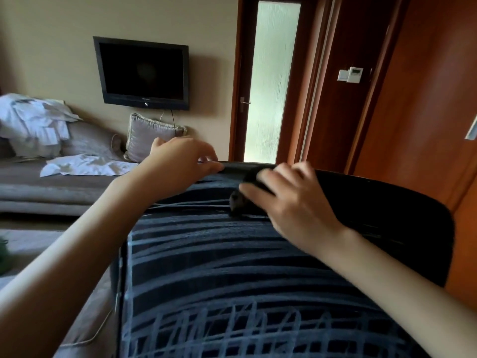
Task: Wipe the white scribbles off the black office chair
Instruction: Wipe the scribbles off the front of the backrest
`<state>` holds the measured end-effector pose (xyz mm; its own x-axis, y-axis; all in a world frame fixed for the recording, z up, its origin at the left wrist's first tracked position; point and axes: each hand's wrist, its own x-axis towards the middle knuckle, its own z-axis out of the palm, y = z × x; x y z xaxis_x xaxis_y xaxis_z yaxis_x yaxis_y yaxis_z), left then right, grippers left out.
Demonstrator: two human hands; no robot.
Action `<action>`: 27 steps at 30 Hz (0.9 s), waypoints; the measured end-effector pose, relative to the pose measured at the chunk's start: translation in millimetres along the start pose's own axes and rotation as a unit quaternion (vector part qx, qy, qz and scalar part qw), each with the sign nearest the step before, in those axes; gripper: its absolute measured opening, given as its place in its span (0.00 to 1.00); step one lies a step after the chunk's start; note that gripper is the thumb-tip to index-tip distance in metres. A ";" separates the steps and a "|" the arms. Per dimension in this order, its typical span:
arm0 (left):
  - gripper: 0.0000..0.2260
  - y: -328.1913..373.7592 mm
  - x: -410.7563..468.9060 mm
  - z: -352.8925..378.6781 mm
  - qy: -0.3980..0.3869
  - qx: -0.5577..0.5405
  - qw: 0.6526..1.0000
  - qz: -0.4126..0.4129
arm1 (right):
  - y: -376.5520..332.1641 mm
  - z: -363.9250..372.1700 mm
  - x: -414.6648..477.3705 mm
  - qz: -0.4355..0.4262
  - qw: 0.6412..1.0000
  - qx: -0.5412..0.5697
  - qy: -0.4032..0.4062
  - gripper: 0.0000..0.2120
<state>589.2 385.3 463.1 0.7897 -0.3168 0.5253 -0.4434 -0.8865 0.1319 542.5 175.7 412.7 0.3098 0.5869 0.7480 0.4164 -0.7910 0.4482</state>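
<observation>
Right now I am at the wiping step, and it is far from done. The black office chair (387, 215) stands directly in front of me, filling the near middle of my view, with the sofa (51, 182) off to the far left. Its back faces me. The long axis of the back runs from near me up and away to the top rim (240, 166), and that rim lies left to right.

My left hand (178, 161) grips the rim left of centre, thumb on my side and fingers curled over the far side, to steady the chair. My right hand (291, 200) is just right of it, near the top, pressing a dark cloth (238, 202) against the fabric. That hand is blurred, but thumb and fingers seem to pinch the cloth.

The white scribbles (232, 267) cover the left and middle of the back. Most are long strokes running left to right, with a crosshatched patch nearest me. The right side of the back looks plain black.

As I judge it, the next move calls for firm strokes leftward along the lines. After that I should work down toward me in bands while my left hand braces the rim against tipping or swivelling.
</observation>
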 end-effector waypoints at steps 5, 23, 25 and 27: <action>0.11 -0.7 2.0 3.0 0.007 -0.024 1.000 0.006 | 21.0 7.0 33.0 0.109 0.993 -0.053 -0.002 0.16; 0.12 -3.7 5.9 -0.1 -0.005 -0.028 1.000 -0.003 | -16.1 11.9 26.3 0.054 0.998 -0.028 0.004 0.16; 0.10 -15.4 -0.5 -3.7 0.000 -0.025 1.000 -0.006 | -27.6 9.0 12.2 0.006 1.000 -0.006 -0.006 0.26; 0.08 -28.8 -7.5 -8.9 0.001 -0.021 1.000 -0.012 | -28.9 6.1 7.3 -0.034 0.999 -0.007 -0.012 0.29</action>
<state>592.3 416.2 462.8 0.7991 -0.2953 0.5237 -0.4419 -0.8791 0.1786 537.9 203.9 402.3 0.3017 0.6433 0.7037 0.4250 -0.7514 0.5047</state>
